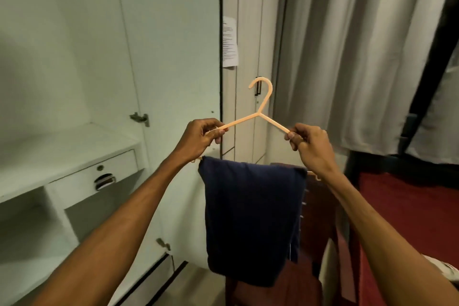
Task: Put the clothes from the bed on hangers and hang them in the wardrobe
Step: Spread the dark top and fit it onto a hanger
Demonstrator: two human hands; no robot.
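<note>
Hanging folded over the bottom bar of a peach plastic hanger is a dark blue garment, draped loose, with nothing that shows pinning it there. The left hand pinches the hanger's left arm, fingers curled tight round the plastic; the right hand pinches the right arm the same way. The hook stands up between them, free of any rail.

Left of the hanger the wardrobe stands open, with a shelf and a drawer low down. No rail is in view, so I cannot tell how far up the hook must go. Behind the hanger a printed sheet is stuck to a closed door. To its right hangs a pale curtain, and lower right lies the red bed.

The likely trouble is a tilt. If one hand rises above the other on the way in, the cloth could slide along the bar and drop off an end. Letting go with one hand to steer the hook may swing the hanger and shed the garment too.
</note>
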